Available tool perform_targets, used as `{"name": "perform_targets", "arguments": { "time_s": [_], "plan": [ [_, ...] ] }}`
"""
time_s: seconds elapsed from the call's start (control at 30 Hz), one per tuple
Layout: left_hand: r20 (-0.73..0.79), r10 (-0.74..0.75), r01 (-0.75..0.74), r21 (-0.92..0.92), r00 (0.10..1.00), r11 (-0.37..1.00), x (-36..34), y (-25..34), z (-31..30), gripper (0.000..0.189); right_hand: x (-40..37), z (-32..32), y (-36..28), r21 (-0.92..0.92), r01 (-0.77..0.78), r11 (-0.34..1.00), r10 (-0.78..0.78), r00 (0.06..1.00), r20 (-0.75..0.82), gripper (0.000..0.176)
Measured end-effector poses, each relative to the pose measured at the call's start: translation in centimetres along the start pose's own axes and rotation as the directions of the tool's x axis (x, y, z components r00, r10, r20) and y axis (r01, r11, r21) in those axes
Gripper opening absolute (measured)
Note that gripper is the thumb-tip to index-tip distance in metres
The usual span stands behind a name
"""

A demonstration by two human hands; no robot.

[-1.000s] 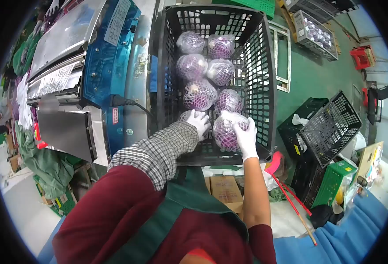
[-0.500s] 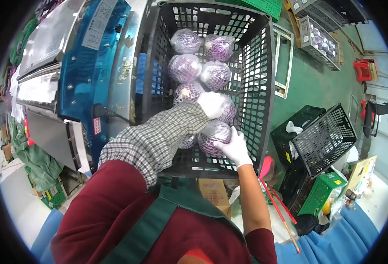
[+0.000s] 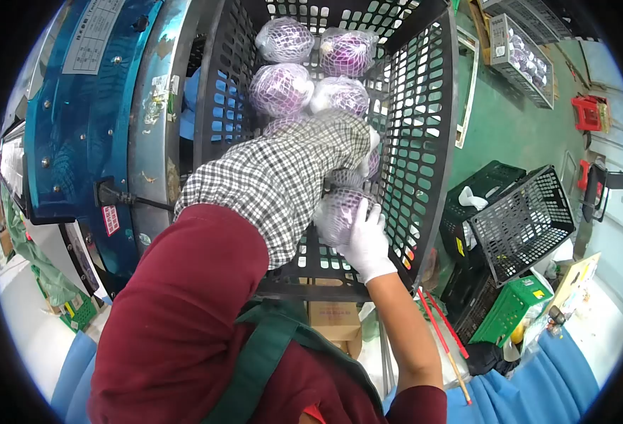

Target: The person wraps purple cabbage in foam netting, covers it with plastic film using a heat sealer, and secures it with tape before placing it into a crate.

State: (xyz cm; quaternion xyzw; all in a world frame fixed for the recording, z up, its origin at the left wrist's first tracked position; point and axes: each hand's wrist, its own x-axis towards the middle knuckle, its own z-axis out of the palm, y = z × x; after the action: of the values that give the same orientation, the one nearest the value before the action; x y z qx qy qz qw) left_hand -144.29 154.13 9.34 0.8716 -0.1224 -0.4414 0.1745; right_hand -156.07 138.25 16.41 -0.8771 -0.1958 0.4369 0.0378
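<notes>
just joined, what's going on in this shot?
A person in white gloves is leaning over a black crate of netted purple cabbages. The right hand is cupped around the nearest cabbage at the near end of the crate. The left hand reaches deeper in, mostly hidden by its checked sleeve, so its grip is unclear. Four more cabbages sit at the far end. A blue machine stands to the left.

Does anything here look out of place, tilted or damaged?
Only the small black crate at the right: it sits tilted on the crates below, not flat. In the big crate the netted cabbages lie in tidy pairs, with no visible tear or spill. The right hand cups the near cabbage.
</notes>
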Motion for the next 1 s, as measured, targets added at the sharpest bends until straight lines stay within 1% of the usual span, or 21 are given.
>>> {"name": "perform_targets", "arguments": {
  "time_s": [0.07,0.17,0.2,0.23,0.3,0.37,0.4,0.43,0.47,0.53,0.57,0.63,0.67,0.7,0.77,0.8,0.83,0.9,0.93,0.97,1.0],
  "plan": [
    [0.005,0.015,-0.015,-0.018,1.000,1.000,0.1,-0.1,-0.4,0.088,0.1,0.0,0.1,-0.042,-0.076,0.996,0.080,0.991,0.104,0.106],
    [-0.013,0.010,-0.011,-0.048,1.000,0.999,0.1,-0.3,-0.4,0.087,-0.4,0.4,0.0,0.019,0.010,1.000,-0.012,0.994,0.111,0.102],
    [-0.038,0.004,-0.006,-0.048,0.999,0.999,0.2,-0.2,-0.4,0.086,-0.8,0.3,-0.6,-0.009,0.072,0.997,-0.070,0.992,0.102,0.097],
    [-0.073,-0.010,0.007,-0.044,0.997,0.999,0.2,-0.1,0.0,0.085,-0.7,0.4,-1.1,-0.058,0.081,0.995,-0.074,0.991,0.109,0.097],
    [-0.222,-0.130,0.127,-0.031,0.966,0.991,0.4,0.9,1.9,0.083,-0.5,0.6,-2.1,-0.152,0.094,0.984,-0.075,0.989,0.125,0.097],
    [-0.232,0.119,-0.080,0.172,0.965,0.982,-0.2,2.1,2.3,0.079,0.4,2.0,-1.8,-0.271,0.139,0.952,-0.114,0.988,0.107,0.090],
    [-0.450,0.158,-0.052,0.239,0.879,0.970,0.3,3.2,4.7,0.071,0.7,2.7,-1.4,-0.316,0.174,0.933,-0.149,0.983,0.104,0.086],
    [-0.458,0.104,-0.043,0.142,0.883,0.989,-0.9,4.5,5.2,0.066,0.7,2.6,-1.2,-0.288,0.170,0.943,-0.155,0.985,0.075,0.082],
    [-0.467,0.140,-0.046,0.207,0.873,0.977,-0.6,3.9,6.0,0.065,0.7,2.5,-1.1,-0.258,0.167,0.952,-0.161,0.986,0.046,0.078],
    [-0.530,0.187,-0.001,0.331,0.827,0.944,1.0,2.9,7.9,0.063,0.3,1.1,-0.5,-0.047,0.101,0.994,-0.103,0.993,-0.048,0.070],
    [-0.497,0.191,-0.022,0.327,0.846,0.945,1.7,2.4,8.0,0.062,0.3,-0.3,-0.3,0.084,-0.006,0.996,0.009,0.999,-0.037,0.068],
    [-0.420,0.192,-0.062,0.305,0.887,0.950,-1.0,2.5,6.2,0.062,1.2,-1.4,1.2,0.105,-0.049,0.993,0.052,0.998,-0.029,0.083],
    [-0.461,0.193,-0.041,0.320,0.866,0.947,-0.8,2.5,6.9,0.062,1.5,-1.7,0.9,0.036,-0.142,0.989,0.143,0.990,-0.022,0.086],
    [-0.502,0.203,-0.040,0.317,0.841,0.948,-1.2,2.5,7.3,0.061,2.8,-0.9,1.6,0.117,-0.156,0.981,0.157,0.988,0.004,0.096],
    [-0.524,0.196,-0.042,0.292,0.829,0.956,-0.7,2.4,7.6,0.061,4.2,1.9,1.7,0.025,-0.170,0.985,0.171,0.984,-0.053,0.107],
    [-0.490,0.192,-0.075,0.249,0.851,0.966,-0.8,2.2,7.0,0.060,4.3,1.5,1.1,0.005,-0.187,0.982,0.187,0.982,0.005,0.111],
    [-0.515,0.159,-0.103,0.135,0.842,0.985,-1.0,2.2,6.3,0.059,4.1,1.4,1.1,-0.018,-0.139,0.990,0.139,0.990,0.007,0.110],
    [-0.601,0.038,-0.068,-0.027,0.798,0.997,-2.2,2.8,5.1,0.058,3.1,1.1,0.2,-0.069,-0.121,0.990,0.121,0.993,-0.005,0.111],
    [-0.637,-0.062,-0.044,-0.149,0.768,0.988,-2.8,3.9,4.8,0.057,2.3,-0.2,-1.3,-0.041,-0.123,0.992,0.123,0.992,-0.004,0.111],
    [-0.668,-0.112,-0.047,-0.216,0.735,0.975,-3.6,4.8,4.4,0.053,3.1,0.8,-0.1,-0.047,-0.158,0.986,0.160,0.987,0.029,0.091],
    [-0.826,-0.187,-0.106,-0.284,0.531,0.953,-4.1,6.5,5.6,0.048,3.6,1.2,0.6,-0.030,-0.158,0.987,0.160,0.986,0.043,0.087]
  ]
}}
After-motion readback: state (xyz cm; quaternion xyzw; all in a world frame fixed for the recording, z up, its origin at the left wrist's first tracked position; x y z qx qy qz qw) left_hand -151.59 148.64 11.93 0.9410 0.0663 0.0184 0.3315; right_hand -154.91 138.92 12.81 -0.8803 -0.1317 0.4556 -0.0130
